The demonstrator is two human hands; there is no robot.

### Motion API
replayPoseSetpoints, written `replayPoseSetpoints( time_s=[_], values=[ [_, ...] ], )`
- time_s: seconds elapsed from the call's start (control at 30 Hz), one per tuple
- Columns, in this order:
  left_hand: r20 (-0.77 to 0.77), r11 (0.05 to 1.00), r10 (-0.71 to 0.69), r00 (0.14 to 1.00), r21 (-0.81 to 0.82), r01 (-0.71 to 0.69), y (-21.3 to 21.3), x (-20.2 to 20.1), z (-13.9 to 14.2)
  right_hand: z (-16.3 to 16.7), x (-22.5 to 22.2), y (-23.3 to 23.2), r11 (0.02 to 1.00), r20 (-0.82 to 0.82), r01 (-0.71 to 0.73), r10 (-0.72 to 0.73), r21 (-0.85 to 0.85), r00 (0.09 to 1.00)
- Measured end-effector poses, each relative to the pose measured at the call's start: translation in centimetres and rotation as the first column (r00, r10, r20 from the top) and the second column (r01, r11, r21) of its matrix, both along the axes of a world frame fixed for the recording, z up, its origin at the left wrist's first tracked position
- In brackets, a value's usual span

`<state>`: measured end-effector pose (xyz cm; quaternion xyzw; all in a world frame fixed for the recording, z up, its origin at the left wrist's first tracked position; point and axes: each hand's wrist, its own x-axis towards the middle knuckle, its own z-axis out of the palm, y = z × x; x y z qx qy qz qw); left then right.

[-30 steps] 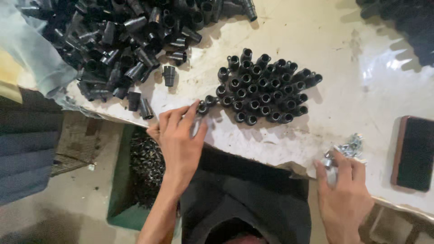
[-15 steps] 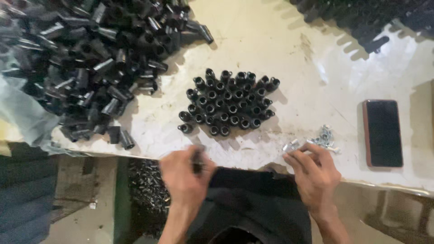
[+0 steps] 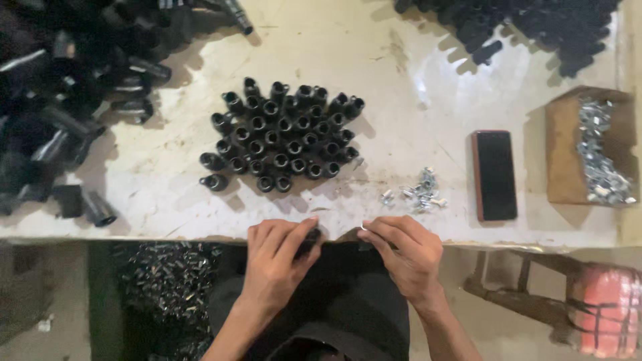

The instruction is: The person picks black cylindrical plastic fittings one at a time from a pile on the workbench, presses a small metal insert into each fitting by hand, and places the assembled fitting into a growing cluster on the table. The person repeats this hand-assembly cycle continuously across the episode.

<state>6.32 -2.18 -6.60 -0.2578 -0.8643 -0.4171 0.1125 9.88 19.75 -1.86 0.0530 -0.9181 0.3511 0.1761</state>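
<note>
hands: left hand (image 3: 277,257) grips 1 black tube (image 3: 309,239) at the table (image 3: 401,100) edge, right hand (image 3: 404,251) pinches a small metal piece (image 3: 363,228) | risk: either could slip off the edge into the bin (image 3: 160,287) below

Phone (image 3: 494,175) lay flat on the white table (image 3: 414,87), right of centre: dark rectangular screen, off, reddish edge. Open brown cardboard box (image 3: 562,150) sat further right (small silvery metal parts inside). No labels or signs visible.
</note>
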Motion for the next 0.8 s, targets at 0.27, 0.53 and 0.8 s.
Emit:
replayPoseSetpoints(
  time_s=[0.27,0.53,0.8],
  values=[
    [0.039,0.991,0.105,0.994,0.081,-0.108,0.3,0.6,0.7,-2.0,-0.5,-6.0,0.979,-0.017,0.021,-0.024,-0.201,1.000],
    [-0.032,0.993,0.116,0.993,-0.012,-0.117,0.9,1.8,0.3,2.1,-2.2,-3.2,0.996,0.483,-0.060,0.081,-0.059,0.872],
    [-0.127,0.697,0.638,0.759,-0.322,-0.640,-5.8,-0.5,1.8,3.0,-3.5,0.0,0.988,0.136,0.130,-0.139,0.078,0.981]
  ],
)
